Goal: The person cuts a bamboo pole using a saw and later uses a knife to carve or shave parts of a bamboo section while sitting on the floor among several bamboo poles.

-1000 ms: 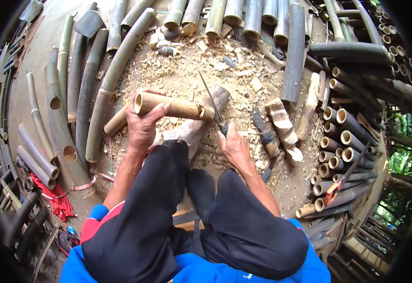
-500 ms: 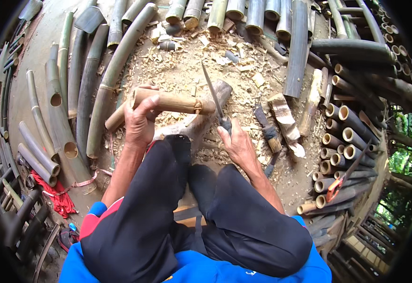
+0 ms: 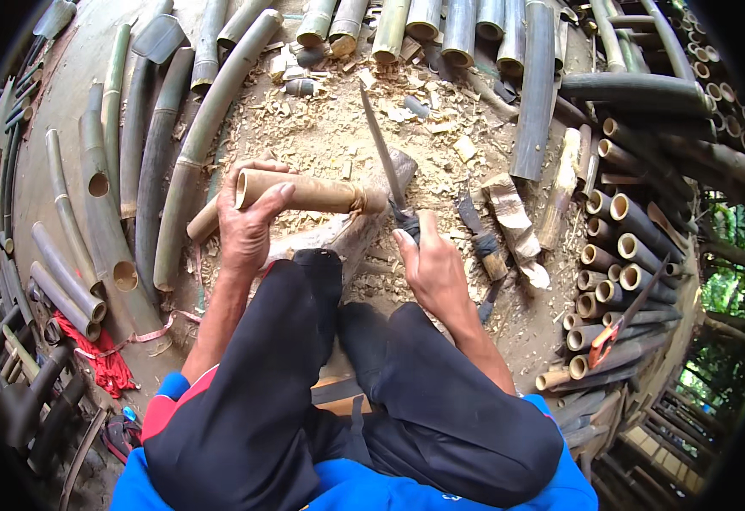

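My left hand (image 3: 251,228) is wrapped round a short bamboo tube (image 3: 313,192), held crosswise with its open end to the left. The tube's right end, with a rough node ring, lies over a pale log (image 3: 396,175). My right hand (image 3: 437,271) grips the dark wrapped handle of a long knife (image 3: 376,136). Its blade points away from me and passes close by the tube's right end; whether they touch I cannot tell. Another bamboo piece (image 3: 204,223) shows behind my left wrist, partly hidden by the hand.
Wood shavings (image 3: 304,128) cover the ground ahead. A second knife (image 3: 480,230) and a split wood block (image 3: 513,213) lie right of my right hand. Long bamboo poles (image 3: 198,153) lie left; stacked tubes (image 3: 636,247) and an orange-handled saw (image 3: 602,345) are at right.
The knife blade has tipped further away from me, its point now farther out. The right hand has turned slightly at the wrist. The tube stays in my left hand, slightly rolled.
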